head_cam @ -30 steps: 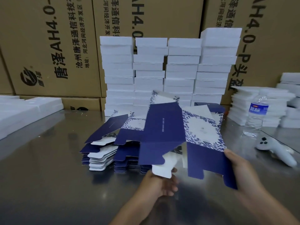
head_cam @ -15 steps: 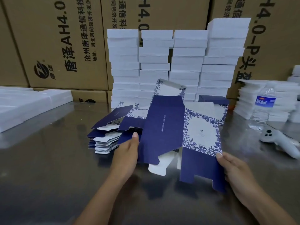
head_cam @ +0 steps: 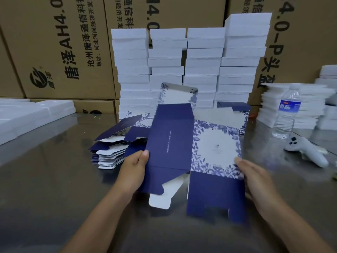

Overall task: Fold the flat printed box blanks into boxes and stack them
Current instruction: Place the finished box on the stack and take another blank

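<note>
Opening step: the left hand (head_cam: 134, 170) and right hand (head_cam: 255, 179) each pinched a side edge of the box blank (head_cam: 171, 143), fingers apparently curled behind; next, press inward to square it.

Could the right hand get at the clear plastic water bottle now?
Probably, once freed: the right hand grips the blue printed box blank; only a grey controller lies near the way to the clear plastic water bottle.

Your shiny metal table (head_cam: 45, 189) has lots on it.
A pile of flat blue box blanks (head_cam: 111, 152) lies in the middle, with tall white stacks (head_cam: 200, 61) behind it. On your right are a water bottle (head_cam: 286, 114) and a white controller (head_cam: 308, 150). Flat white trays (head_cam: 27, 115) lie on your left.
</note>
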Available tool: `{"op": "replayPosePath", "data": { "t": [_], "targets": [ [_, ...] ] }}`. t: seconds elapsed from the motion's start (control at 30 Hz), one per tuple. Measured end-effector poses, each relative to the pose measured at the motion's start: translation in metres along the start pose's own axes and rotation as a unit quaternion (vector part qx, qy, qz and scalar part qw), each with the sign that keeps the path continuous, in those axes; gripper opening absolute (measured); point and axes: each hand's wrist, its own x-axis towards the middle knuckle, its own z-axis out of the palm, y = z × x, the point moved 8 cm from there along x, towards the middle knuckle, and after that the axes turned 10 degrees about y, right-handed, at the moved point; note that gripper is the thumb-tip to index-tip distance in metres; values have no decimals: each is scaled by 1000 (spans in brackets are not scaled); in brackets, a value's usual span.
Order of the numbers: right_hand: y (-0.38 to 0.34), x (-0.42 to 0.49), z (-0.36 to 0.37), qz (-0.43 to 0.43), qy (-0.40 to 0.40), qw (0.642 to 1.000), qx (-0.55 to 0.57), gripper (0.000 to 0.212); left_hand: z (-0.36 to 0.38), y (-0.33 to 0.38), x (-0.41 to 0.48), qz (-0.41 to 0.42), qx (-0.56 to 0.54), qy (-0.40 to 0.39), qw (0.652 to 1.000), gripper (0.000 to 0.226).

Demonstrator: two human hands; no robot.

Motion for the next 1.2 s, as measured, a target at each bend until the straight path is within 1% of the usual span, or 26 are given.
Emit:
{"op": "replayPosePath", "data": {
  "t": [0.1,0.2,0.3,0.37,0.43,0.5,0.6,0.73,0.83,0.97,1.03,1.1,1.2],
  "targets": [
    [-7,0,-4,-46,19,999,-13,30,6,-3,-3,-17,-6,-24,1000,40],
    [-6,0,-6,-35,19,999,-15,31,10,-9,-4,-57,-56,-42,996,40],
    [-2,1,-4,-23,11,1000,-12,31,8,-12,-3,-78,-61,-35,994,48],
    [0,1,-1,-13,-1,1000,-13,30,2,-8,0,-55,-40,-2,998,51],
    [4,1,2,7,-15,1000,-21,29,-4,-2,1,-15,5,35,999,43],
    [5,0,4,21,-22,999,-26,26,-6,3,2,18,46,45,998,36],
    [4,1,2,35,1,999,-16,34,-4,7,0,34,59,39,997,34],
    [5,4,-7,43,42,997,-44,38,6,9,-5,53,51,-7,997,34],
    [4,3,-11,39,42,997,-54,40,10,7,-7,33,8,-18,999,36],
    [2,1,-8,22,30,998,-52,38,12,-4,-5,-49,-90,-32,994,42],
    [2,-3,-2,19,16,998,-62,37,12,-7,-4,-61,-73,-33,995,48],
    [0,-6,2,17,9,998,-66,40,9,-4,-3,-29,-38,-14,999,48],
    [-3,-9,3,19,12,997,-72,45,5,5,-2,28,23,12,999,38]
  ]
}}
